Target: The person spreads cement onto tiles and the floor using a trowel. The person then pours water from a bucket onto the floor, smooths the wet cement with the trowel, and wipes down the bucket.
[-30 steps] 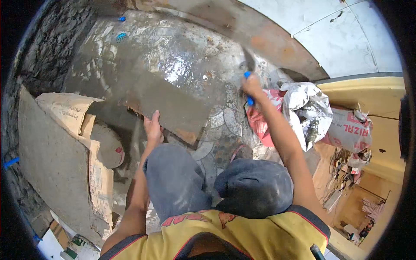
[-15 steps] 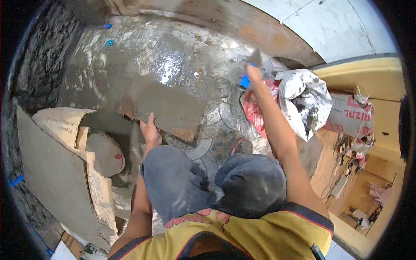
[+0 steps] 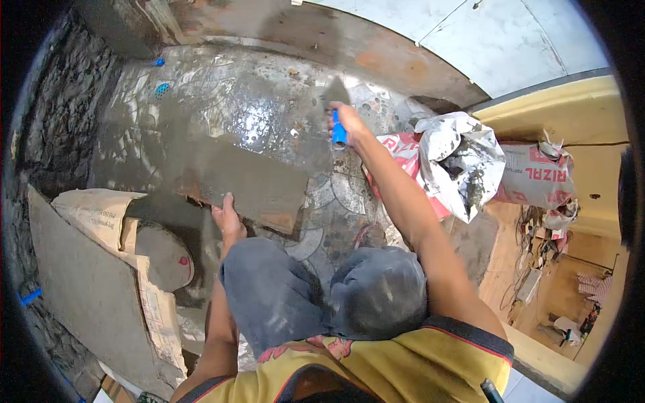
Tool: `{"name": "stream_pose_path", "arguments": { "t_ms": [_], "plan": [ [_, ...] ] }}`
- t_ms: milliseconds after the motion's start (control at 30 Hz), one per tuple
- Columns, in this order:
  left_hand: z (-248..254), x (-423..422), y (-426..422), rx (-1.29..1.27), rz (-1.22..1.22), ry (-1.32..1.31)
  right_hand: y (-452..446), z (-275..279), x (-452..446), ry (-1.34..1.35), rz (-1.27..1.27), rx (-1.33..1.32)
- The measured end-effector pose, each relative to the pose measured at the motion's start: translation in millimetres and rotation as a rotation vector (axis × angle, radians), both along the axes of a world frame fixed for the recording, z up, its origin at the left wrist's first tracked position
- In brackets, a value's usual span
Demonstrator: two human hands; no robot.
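The two hands are well apart. The right hand (image 3: 347,124) is closed round the blue handle of a trowel (image 3: 338,127), whose grey blade points toward the far edge of the floor (image 3: 262,87); whether the blade touches the floor, I cannot tell. A second ago this hand was right beside the red-and-white bag (image 3: 402,151); now it has swung to the left, clear of the bag and closer to the wet, shiny middle of the floor. The blade, a blur then, shows more plainly now.

The left hand (image 3: 229,218) has stayed where it was, gripping the near edge of a grey-smeared board (image 3: 252,178), thumb on top and the other fingers hidden from view. The board has kept its place in front of the knees, its near right corner showing a brown patch.

Toward the floor's left edge, a round grey thing (image 3: 161,258) with a red mark lies beside torn brown paper (image 3: 101,211), unchanged. The silvery sack (image 3: 463,158) remains just right of the red-and-white bag.
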State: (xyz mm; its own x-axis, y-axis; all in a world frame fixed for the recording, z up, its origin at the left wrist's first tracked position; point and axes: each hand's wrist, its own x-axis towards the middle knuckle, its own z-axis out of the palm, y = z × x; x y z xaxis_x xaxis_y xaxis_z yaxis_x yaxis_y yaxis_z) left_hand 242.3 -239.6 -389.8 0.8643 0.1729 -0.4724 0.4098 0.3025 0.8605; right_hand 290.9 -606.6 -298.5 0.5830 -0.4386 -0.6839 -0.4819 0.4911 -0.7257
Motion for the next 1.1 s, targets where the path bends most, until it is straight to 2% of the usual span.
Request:
{"name": "stream_pose_path", "arguments": {
  "t_ms": [67,100,200,233,333,400,433,467,533,600,667,733,833,900,933,967,1067,1100],
  "plan": [
    [3,0,1,0.025,0.034,0.000,-16,-21,-4,-0.067,-0.213,0.029],
    [7,0,0,0.036,0.046,0.015,-22,-38,-2,-0.046,-0.179,0.018],
    [19,-2,-5,0.049,0.048,0.082,11,-16,-2,0.059,0.179,-0.019],
    [27,-1,-7,0.049,0.044,0.104,12,1,-5,0.004,0.207,0.021],
    [49,-2,-11,0.130,0.004,0.213,-13,-19,-27,-0.211,-0.269,0.159],
    [29,-2,1,0.010,-0.029,0.069,-54,-24,-38,-0.173,-0.583,-0.068],
    [19,-4,9,-0.045,-0.042,0.000,-86,-39,-41,-0.198,-0.665,-0.049],
    [13,-4,12,-0.027,-0.044,0.027,-133,-84,-41,-0.317,-0.689,-0.070],
    [10,-2,19,0.017,-0.047,0.076,-131,-70,-27,-0.301,-0.631,-0.018],
    [13,-3,15,0.041,-0.021,0.089,-84,-52,-4,-0.213,-0.555,-0.026],
    [19,0,6,0.016,-0.016,0.078,-45,-81,17,-0.265,-0.316,-0.235],
    [21,-2,1,-0.050,-0.017,0.052,6,-44,27,-0.092,-0.140,-0.103],
    [10,-1,0,-0.019,0.045,0.052,19,-40,27,0.004,0.203,-0.241],
    [7,-1,7,-0.046,0.017,-0.002,-4,-20,3,0.111,0.556,-0.715],
    [6,-1,11,-0.060,0.011,-0.026,-32,-36,-2,0.127,0.730,-1.263],
    [-2,-2,16,-0.036,0.012,-0.061,-39,-10,-3,0.368,0.811,-1.335],
    [13,-12,21,-0.167,0.028,-0.080,-100,-11,13,0.383,0.881,-1.569],
    [8,-14,22,-0.139,0.025,-0.085,-107,-19,22,0.380,0.948,-1.542]
  ]
}}
